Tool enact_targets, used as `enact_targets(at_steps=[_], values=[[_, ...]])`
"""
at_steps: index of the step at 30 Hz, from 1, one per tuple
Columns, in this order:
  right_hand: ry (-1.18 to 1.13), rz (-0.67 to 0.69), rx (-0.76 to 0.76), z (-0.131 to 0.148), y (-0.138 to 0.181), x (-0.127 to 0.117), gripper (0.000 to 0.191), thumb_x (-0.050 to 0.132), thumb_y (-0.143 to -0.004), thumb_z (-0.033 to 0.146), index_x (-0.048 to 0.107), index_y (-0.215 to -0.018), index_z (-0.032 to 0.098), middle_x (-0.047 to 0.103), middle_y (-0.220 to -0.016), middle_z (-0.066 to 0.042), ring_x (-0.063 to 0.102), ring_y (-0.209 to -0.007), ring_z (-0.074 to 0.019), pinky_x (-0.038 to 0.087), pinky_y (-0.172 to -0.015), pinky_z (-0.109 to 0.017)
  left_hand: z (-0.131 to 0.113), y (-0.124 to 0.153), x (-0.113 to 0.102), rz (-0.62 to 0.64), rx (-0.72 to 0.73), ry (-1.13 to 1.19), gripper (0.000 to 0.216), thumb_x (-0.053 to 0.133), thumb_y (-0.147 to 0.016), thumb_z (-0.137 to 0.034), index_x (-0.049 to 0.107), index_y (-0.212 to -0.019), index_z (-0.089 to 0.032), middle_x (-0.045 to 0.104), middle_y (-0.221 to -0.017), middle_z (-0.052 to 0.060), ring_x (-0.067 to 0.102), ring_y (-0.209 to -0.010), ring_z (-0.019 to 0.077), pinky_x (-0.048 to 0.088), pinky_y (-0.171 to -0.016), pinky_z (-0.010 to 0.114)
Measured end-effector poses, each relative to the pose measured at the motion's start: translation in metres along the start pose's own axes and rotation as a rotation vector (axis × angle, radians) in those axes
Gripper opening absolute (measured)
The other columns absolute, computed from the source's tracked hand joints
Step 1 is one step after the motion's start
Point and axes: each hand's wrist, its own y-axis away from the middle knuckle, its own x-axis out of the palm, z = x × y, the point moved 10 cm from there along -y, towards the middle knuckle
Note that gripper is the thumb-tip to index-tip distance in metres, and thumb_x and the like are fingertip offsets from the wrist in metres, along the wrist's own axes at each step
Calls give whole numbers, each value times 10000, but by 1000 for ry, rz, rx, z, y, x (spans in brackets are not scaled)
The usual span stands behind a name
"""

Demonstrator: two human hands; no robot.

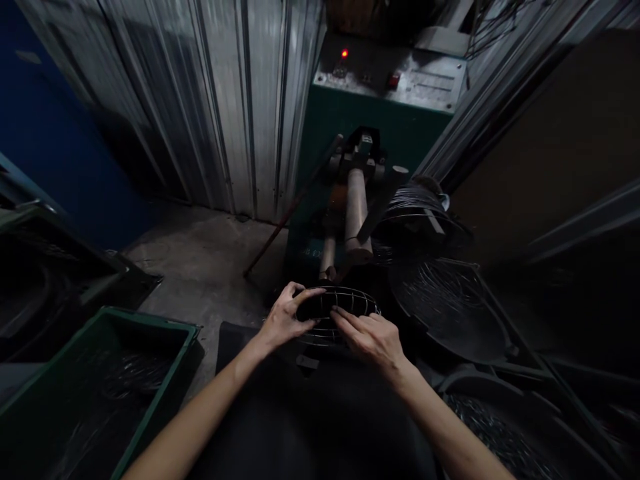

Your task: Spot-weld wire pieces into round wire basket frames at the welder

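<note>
A round wire cage, dark with thin curved ribs, sits in front of a green machine. My left hand grips the cage's left rim, thumb on top and fingers curled around it. On the cage's right side rests my right hand, fingers pressed on the wires. Two metal rollers slope down from the machine toward the cage.
A green plastic crate with dark wire parts stands at the lower left. Stacks of dark wire discs fill the right side. Corrugated metal wall is behind. A red light glows on the machine. Bare concrete floor lies left of the machine.
</note>
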Motion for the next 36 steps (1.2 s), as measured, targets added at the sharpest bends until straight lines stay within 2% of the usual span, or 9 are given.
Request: enact_targets(at_steps=[11, 20, 23, 25, 28, 30, 32, 34, 36], values=[[126, -49, -46, -5, -3, 10, 335, 480, -870, 66, 661, -1111, 212, 681, -1148, -2, 553, -592, -75, 374, -585, -263, 4, -14, 2, -19, 49, -50, 606, 685, -702, -150, 528, -1265, -310, 427, -1086, 38, 516, -1031, 199, 498, -906, 356], [19, -24, 20, -14, -7, 28, 355, 477, -880, 60, 662, -1119, 247, 688, -1129, -8, 568, -600, -72, 376, -587, -255, 13, -22, 0, -1, 108, -74, 633, 674, -722, -153, 495, -1293, -360, 434, -1101, 32, 503, -1060, 203, 466, -957, 388], [2, -30, 63, -12, -7, 19, 358, 472, -882, 66, 667, -1117, 253, 679, -1144, -1, 575, -587, -69, 385, -573, -250, 23, -14, 1, 39, 127, -32, 730, 695, -728, -210, 382, -1371, -358, 419, -1218, 47, 465, -1165, 228, 406, -1034, 434], [-58, -12, 155, -18, 7, 5, 374, 487, -884, 98, 636, -1174, 281, 666, -1170, 2, 607, -623, -65, 406, -588, -229, 37, -6, -1, 33, 111, 43, 847, 699, -718, -230, 248, -1431, -310, 397, -1288, 76, 427, -1236, 247, 371, -1065, 451], [-156, -10, 506, -46, 76, -22, 330, 493, -897, 241, 620, -1199, 281, 696, -1110, -15, 673, -789, -113, 467, -688, -211, 62, 5, -1, -41, 54, 113, 857, 652, -725, -209, 177, -1437, -250, 430, -1263, 97, 452, -1220, 236, 374, -1056, 452], [-124, 30, 916, -73, 163, -35, 348, 451, -884, 372, 658, -1124, 228, 725, -1004, -61, 690, -798, -182, 512, -705, -266, 72, 9, 2, -93, 35, 124, 803, 633, -723, -203, 221, -1411, -234, 453, -1228, 91, 486, -1171, 216, 395, -1035, 432], [1, 185, 1307, -87, 266, -39, 401, 431, -815, 455, 697, -977, 202, 737, -829, -97, 687, -650, -247, 535, -601, -342, 73, 13, 4, -132, 31, 140, 782, 633, -713, -202, 248, -1393, -224, 470, -1192, 81, 511, -1128, 197, 416, -1013, 403], [-67, 482, 1466, -76, 349, -17, 330, 457, -706, 480, 691, -736, 250, 714, -663, -87, 670, -563, -297, 540, -531, -393, 69, 18, 3, -150, 30, 169, 783, 637, -704, -200, 253, -1386, -227, 492, -1150, 69, 532, -1093, 184, 438, -986, 376], [-200, 619, 1440, -54, 394, 5, 233, 510, -636, 512, 638, -599, 322, 673, -546, -31, 682, -603, -312, 559, -564, -398, 61, 29, -2, -142, 26, 187, 783, 638, -696, -187, 259, -1380, -237, 509, -1130, 62, 549, -1072, 178, 460, -956, 355]])
